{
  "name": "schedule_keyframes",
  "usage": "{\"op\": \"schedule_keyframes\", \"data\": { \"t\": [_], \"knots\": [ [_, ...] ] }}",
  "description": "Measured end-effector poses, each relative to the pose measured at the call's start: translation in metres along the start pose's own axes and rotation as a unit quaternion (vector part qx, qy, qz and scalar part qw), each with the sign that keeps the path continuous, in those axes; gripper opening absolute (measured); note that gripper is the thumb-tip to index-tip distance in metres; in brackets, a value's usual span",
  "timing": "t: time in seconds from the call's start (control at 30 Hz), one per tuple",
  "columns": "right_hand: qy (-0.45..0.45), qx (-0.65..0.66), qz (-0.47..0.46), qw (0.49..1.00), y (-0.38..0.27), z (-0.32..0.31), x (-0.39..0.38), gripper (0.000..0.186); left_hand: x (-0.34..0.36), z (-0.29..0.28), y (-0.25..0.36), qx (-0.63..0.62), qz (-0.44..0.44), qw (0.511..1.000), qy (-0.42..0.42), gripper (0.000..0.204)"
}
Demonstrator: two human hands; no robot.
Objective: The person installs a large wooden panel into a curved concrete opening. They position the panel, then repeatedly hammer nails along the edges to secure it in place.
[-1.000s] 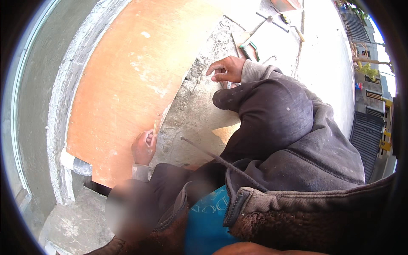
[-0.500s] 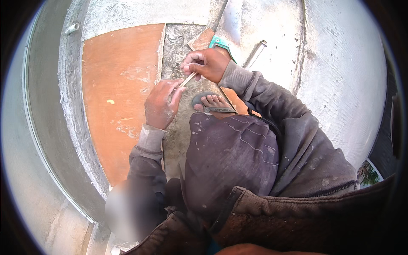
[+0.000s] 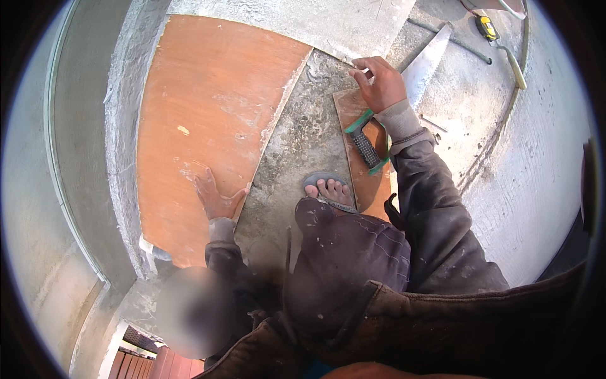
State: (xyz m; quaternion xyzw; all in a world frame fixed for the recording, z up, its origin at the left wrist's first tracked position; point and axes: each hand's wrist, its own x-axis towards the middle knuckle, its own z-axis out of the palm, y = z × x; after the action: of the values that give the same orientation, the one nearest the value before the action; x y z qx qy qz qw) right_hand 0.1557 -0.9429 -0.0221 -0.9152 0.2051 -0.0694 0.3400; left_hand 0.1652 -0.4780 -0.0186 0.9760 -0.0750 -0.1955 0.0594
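Observation:
My left hand (image 3: 219,197) lies with fingers spread on the near part of a large orange-brown plywood sheet (image 3: 214,82), its thumb by the sheet's right edge. Further off on the right, my right hand (image 3: 384,85) has its thumb and forefinger bent toward each other. Something small and pale shows between those fingertips, too small to name. Just below my right wrist is a handsaw's black-and-green handle (image 3: 365,146). The saw's bare blade (image 3: 430,66) reaches away past the wrist. Beneath the handle lies a narrower plywood offcut (image 3: 347,107).
A yellow-and-black tape measure (image 3: 485,26) lies at the far right beside a tool with a pale handle (image 3: 517,71). A dark metal bar (image 3: 464,47) crosses behind the saw blade. My sandalled foot (image 3: 331,191) stands between the plywood pieces. A rough ledge (image 3: 123,126) runs along the left.
My hands have parted: the left moved down onto the plywood, the right went away and rightward. The thin pale strip between them no longer shows clearly. The view has shifted, revealing the saw and tape measure.

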Motion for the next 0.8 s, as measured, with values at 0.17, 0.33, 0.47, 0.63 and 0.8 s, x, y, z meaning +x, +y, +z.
{"op": "schedule_keyframes", "data": {
  "t": [0.17,0.33,0.47,0.63,0.8],
  "knots": [
    [0.014,-0.092,0.002,0.996,-0.054,0.069,0.049,0.031,-0.007,0.005,-0.002,0.022,-0.015,0.999,-0.046,0.135],
    [0.011,-0.149,0.008,0.989,-0.047,0.090,0.055,0.024,-0.003,0.007,0.001,0.051,-0.033,0.993,-0.098,0.137],
    [0.002,-0.181,0.007,0.983,-0.067,0.093,0.048,0.021,-0.011,0.004,-0.008,-0.005,-0.024,0.998,-0.061,0.134],
    [0.069,-0.005,0.034,0.997,-0.062,0.103,0.038,0.025,-0.012,0.000,-0.004,0.005,-0.012,0.999,-0.030,0.126],
    [-0.126,0.235,0.273,0.924,-0.048,0.103,-0.007,0.039,0.042,-0.032,-0.018,-0.021,-0.015,0.999,0.048,0.091]
  ]
}}
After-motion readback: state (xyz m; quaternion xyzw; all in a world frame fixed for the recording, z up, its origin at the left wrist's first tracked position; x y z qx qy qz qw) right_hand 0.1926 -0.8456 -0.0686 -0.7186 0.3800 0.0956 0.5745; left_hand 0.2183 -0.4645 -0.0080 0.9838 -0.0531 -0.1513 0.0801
